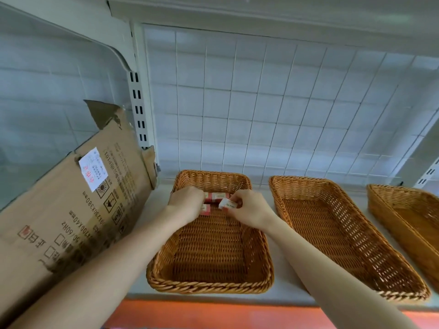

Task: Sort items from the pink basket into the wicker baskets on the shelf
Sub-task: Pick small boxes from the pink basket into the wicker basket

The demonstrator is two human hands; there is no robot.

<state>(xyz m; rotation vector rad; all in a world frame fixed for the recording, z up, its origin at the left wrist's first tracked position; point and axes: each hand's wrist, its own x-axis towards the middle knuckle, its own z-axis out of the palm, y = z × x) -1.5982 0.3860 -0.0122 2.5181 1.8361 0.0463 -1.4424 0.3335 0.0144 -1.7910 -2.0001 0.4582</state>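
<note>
**Small boxes in the left wicker basket**

A small white box (227, 204) is pinched in the right hand's (250, 208) fingertips, just beside red-and-white boxes (217, 196) lying at the far end of the left wicker basket (209, 287). The left hand (186, 201) curls over another box; I cannot tell whether it grips it. Two more shallow woven baskets (356, 257) sit to the right on the shelf (285, 269), and a printed cardboard carton (71, 222) leans at the left.

Small pink-and-white boxes (217, 197) — clustered at the far end of the left wicker basket (209, 286)
</note>
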